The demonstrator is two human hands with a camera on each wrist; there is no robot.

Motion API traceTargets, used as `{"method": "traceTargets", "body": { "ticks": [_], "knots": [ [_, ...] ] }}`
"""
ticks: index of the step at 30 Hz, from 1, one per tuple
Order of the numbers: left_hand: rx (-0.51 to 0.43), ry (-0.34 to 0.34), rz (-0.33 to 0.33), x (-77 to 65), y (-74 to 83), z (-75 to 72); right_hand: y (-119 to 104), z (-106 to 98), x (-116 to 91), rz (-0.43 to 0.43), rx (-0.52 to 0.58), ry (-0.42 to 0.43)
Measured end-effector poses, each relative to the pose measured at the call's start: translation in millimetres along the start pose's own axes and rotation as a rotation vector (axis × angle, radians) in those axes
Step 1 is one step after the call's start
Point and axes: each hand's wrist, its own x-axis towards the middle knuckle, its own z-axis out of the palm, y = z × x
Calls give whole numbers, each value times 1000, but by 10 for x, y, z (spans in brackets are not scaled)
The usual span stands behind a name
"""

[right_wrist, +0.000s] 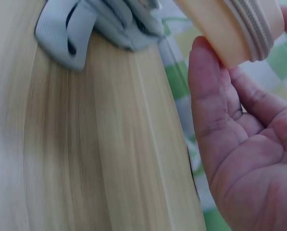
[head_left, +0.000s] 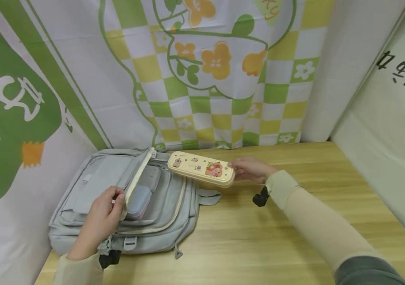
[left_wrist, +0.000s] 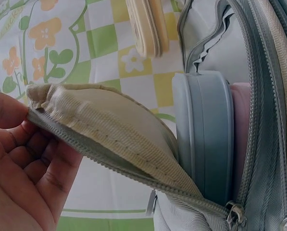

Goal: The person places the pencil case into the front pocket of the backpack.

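A grey backpack lies on the table with its front pocket unzipped. My left hand pinches the cream-edged zipper flap of that pocket and holds it away from the bag. Inside the pocket sit a blue-grey case and a pink item beside it. My right hand grips one end of a cream pencil case with cartoon prints, thumb on top and fingers beneath. The pencil case is held in the air over the backpack's right edge, close to the open pocket.
The wooden table stretches to the right of the backpack. A grey strap loop sticks out from the bag onto the wood. A checked green-and-yellow curtain hangs behind, with printed cloth walls at left and right.
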Motion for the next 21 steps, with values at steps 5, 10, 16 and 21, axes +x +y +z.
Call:
{"method": "traceTargets", "body": {
  "ticks": [5,10,16,21],
  "knots": [
    [-1,-2,-16,12,-24,-85,-87,263,244,-11,-15,-53],
    [-7,9,-32,7,-12,-57,-119,437,363,7,-6,-95],
    [-7,0,-13,23,-15,-52,-227,643,529,34,-31,-109],
    [-5,1,-10,20,-25,-51,-265,780,624,64,-31,-99]
  ]
}}
